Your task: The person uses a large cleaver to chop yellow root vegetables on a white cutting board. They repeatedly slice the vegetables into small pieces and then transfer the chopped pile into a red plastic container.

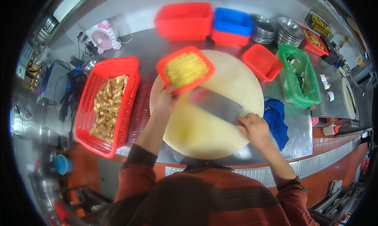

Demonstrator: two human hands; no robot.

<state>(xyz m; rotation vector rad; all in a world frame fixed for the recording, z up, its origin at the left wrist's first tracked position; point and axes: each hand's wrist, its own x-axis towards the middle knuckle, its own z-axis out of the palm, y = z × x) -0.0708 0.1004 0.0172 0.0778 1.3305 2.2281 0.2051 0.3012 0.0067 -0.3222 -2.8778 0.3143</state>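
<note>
My left hand (pixel 168 97) grips the near edge of a small red plastic basket (pixel 210 67) filled with finely chopped yellow food (pixel 186 69), blurred, perhaps minced ginger. The basket is over the far left part of a round, pale chopping board (pixel 206 140). My right hand (pixel 254 127) is closed around the handle of a cleaver (pixel 220 105), whose broad blade points up and left across the board, its far end just below the basket. A yellow stain marks the board's near left part. To the left, ginger roots (pixel 108 108) lie in a large red perforated basket (pixel 133 90).
Beyond the board are red baskets (pixel 184 20), a blue basket (pixel 232 20) and stacked metal bowls (pixel 262 28). An empty red basket (pixel 261 62), a container lined with a green bag (pixel 310 87) and a blue cloth (pixel 276 119) lie to the right. A small fan (pixel 103 38) stands back left.
</note>
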